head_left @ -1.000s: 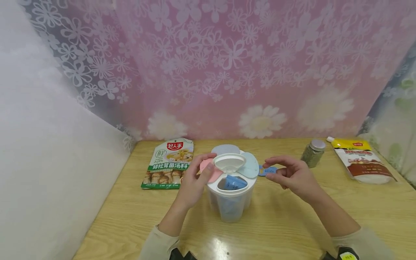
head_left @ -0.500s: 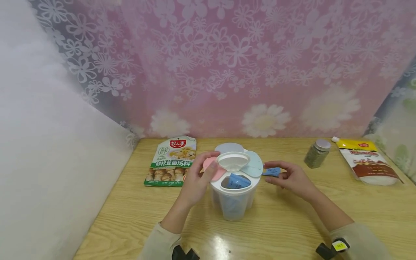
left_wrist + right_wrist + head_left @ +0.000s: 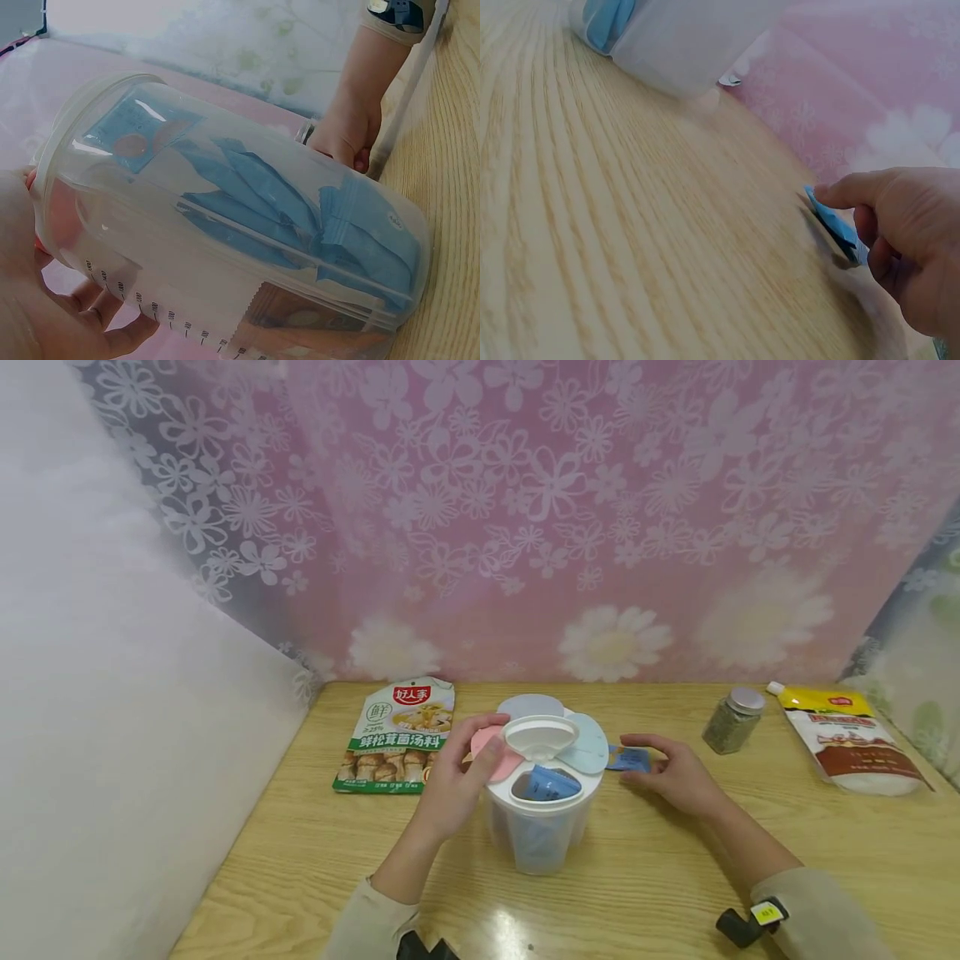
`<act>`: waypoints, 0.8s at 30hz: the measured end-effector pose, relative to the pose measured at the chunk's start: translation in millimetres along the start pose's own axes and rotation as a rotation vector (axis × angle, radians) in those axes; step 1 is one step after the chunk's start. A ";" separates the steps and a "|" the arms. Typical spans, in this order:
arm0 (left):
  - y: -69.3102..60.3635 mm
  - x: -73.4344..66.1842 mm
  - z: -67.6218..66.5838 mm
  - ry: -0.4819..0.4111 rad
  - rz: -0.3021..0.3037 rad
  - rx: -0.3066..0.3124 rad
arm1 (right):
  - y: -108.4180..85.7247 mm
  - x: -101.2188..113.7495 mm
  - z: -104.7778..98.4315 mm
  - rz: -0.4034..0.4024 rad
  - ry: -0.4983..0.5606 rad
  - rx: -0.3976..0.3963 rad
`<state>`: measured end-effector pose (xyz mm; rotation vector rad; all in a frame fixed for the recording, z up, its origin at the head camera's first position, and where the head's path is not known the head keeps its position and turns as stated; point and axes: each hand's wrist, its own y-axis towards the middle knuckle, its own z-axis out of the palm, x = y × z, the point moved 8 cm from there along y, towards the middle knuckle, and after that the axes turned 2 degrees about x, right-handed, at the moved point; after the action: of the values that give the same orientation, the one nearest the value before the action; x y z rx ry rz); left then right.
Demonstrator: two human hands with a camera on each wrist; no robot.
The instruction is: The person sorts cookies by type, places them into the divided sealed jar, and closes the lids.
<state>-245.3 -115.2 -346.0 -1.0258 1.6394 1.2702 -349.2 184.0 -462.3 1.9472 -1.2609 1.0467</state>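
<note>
A clear compartmented storage canister [image 3: 542, 843] stands on the table with a white lid and pastel petal flaps. One flap [image 3: 540, 735] is raised, and a blue sachet [image 3: 551, 783] pokes up in the opening beneath. Through the wall, the left wrist view shows several more blue sachets [image 3: 247, 187] and a brown packet [image 3: 300, 315] in a neighbouring compartment. My left hand [image 3: 453, 777] grips the lid's left side, thumb over the pink flap [image 3: 497, 756]. Right of the canister, my right hand [image 3: 678, 777] pinches another blue sachet [image 3: 628, 758] by its edges, low at the tabletop.
Behind on the left lies a green and white mushroom soup seasoning pouch [image 3: 397, 739]. A small glass jar of dried green herbs [image 3: 733, 722] stands at the back right. Farther right is a spouted yellow, white and brown pouch [image 3: 851, 739]. A flowered pink curtain [image 3: 525, 527] hangs behind the table.
My right hand has come down onto the loose blue sachet, which tilted half a second ago and lies flatter now. My left hand keeps its grip on the canister.
</note>
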 end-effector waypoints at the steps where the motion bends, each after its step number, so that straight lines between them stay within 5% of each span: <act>1: 0.1 0.0 0.3 0.000 0.001 0.001 | 0.0 -1.0 -0.8 -0.008 -0.010 -0.008; 7: 0.4 -0.6 0.0 -0.002 0.008 -0.005 | 1.7 -3.3 -7.3 -0.044 -0.157 -0.066; 12: 0.4 -0.1 -0.6 0.000 0.007 -0.006 | 3.5 -5.6 -10.9 0.008 -0.254 -0.089; 24: 0.1 -0.7 0.8 -0.010 0.009 0.009 | -1.4 -14.4 -11.5 0.134 -0.125 -0.038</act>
<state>-245.1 -114.4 -345.5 -1.0059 1.6427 1.2710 -354.8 200.4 -468.7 1.9473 -1.4869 0.9699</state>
